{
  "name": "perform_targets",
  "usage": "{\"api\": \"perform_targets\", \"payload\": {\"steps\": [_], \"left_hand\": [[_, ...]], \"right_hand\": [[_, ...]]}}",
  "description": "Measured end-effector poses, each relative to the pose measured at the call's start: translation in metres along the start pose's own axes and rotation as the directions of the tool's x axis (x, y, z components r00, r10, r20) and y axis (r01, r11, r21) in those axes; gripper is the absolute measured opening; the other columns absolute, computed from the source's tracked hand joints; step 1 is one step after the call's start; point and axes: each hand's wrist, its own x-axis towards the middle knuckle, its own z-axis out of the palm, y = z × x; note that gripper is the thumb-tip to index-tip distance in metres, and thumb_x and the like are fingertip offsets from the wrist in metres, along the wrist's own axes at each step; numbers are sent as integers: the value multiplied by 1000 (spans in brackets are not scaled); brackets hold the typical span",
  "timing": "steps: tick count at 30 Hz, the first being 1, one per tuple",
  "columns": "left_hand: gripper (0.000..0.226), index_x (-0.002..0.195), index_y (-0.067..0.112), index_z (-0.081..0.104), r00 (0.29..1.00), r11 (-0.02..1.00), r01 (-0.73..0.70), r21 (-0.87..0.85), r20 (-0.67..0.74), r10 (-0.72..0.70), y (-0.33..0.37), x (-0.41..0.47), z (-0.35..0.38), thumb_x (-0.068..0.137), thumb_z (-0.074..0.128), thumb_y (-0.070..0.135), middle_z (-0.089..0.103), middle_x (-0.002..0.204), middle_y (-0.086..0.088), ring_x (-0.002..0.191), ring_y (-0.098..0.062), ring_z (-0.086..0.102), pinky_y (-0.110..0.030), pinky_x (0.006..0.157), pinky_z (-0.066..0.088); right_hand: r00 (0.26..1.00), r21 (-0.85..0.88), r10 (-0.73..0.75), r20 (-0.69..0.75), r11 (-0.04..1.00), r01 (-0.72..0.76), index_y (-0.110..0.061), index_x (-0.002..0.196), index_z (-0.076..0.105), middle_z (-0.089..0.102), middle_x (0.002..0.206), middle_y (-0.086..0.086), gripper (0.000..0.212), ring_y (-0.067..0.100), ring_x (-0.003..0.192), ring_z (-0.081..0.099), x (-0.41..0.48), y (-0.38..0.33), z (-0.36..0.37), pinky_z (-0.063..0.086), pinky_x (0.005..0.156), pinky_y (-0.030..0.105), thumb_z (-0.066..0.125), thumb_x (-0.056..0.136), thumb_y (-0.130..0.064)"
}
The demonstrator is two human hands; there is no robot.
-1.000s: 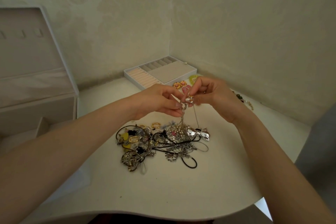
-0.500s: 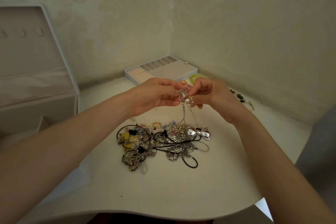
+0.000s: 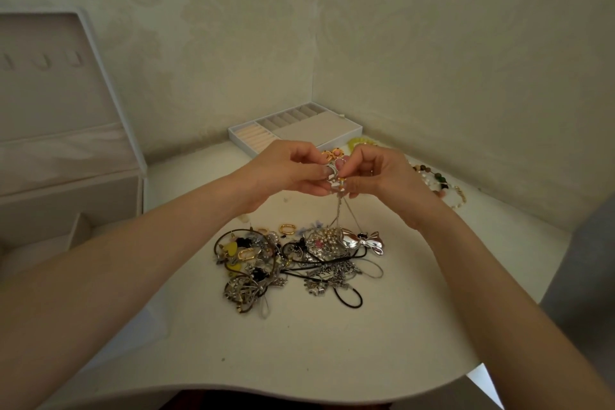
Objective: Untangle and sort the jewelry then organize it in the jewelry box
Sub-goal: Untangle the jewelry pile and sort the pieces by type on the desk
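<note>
A tangled pile of jewelry (image 3: pixel 293 263) lies in the middle of the white table (image 3: pixel 299 349): black cords, silver chains, gold hoops and a silver bow pendant (image 3: pixel 362 240). Above it my left hand (image 3: pixel 289 173) and my right hand (image 3: pixel 376 176) meet fingertip to fingertip, both pinching a small silver and gold knot of jewelry (image 3: pixel 334 176). Thin silver chains (image 3: pixel 342 213) hang from that knot down into the pile. A white jewelry tray (image 3: pixel 339 131) with ring rolls and narrow compartments sits at the back by the wall corner.
The large white jewelry box (image 3: pixel 66 150) stands open at the left with its lid raised. Beaded pieces (image 3: pixel 439 183) and a yellow-green item (image 3: pixel 357 143) lie at the back right. The table's curved front edge runs below the pile.
Both hands have lifted the pinched knot a little higher and farther from me, drawing the hanging chains longer and tauter. The pile on the table looks unchanged.
</note>
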Motion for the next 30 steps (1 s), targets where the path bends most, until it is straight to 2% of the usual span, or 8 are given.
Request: {"api": "perform_targets", "payload": {"steps": [2,5,10,17,20,26,30], "left_hand": [[6,87,2,65,1000,995,-14,97,-27,17,0,2,-3,82,67,3,65,84,-10,69,-11,66,-20,67,56],[7,88,6,66,998,988,-18,154,-49,26,0,3,-4,81,70,5,61,75,-4,59,-5,59,-16,58,51],[9,85,6,59,1000,998,-1,69,14,0,-1,2,-2,83,66,0,65,71,-7,59,-13,64,-21,60,56],[11,78,4,56,996,992,67,-109,61,-61,1,0,-3,81,64,-4,67,88,-22,62,-15,68,-20,60,56],[7,80,2,57,993,978,95,-186,83,-80,2,0,-4,81,62,-3,68,81,-17,62,-14,68,-19,59,56],[4,80,3,60,988,963,134,-234,101,-113,3,0,-3,81,63,5,70,73,-10,62,-12,67,-18,57,54],[3,75,7,61,975,903,212,-373,147,-168,6,0,-3,77,63,8,67,68,-4,56,-6,63,-14,53,53]], "right_hand": [[1000,32,4,-10,999,-4,-8,71,59,66,68,9,28,12,57,66,0,0,-1,52,56,21,62,76,19],[1000,34,7,-7,999,-7,-8,71,58,68,64,4,30,12,57,66,0,-1,-4,50,54,19,61,76,21],[1000,28,21,-5,999,-21,-8,70,58,68,61,-1,30,9,56,65,0,-1,-4,47,54,17,61,74,22],[1000,37,18,4,999,-18,-8,70,58,68,60,-1,29,8,56,64,1,0,-3,48,54,17,62,75,21],[1000,52,24,4,998,-24,-7,70,58,67,59,0,29,7,54,63,0,0,-4,48,54,17,60,75,21],[1000,73,22,18,997,-23,-7,69,57,66,61,2,30,7,53,62,0,-1,-3,49,54,18,59,75,23],[1000,125,10,30,992,-13,-6,71,57,69,64,4,28,11,56,63,0,-2,-6,50,57,20,59,77,21]]}}
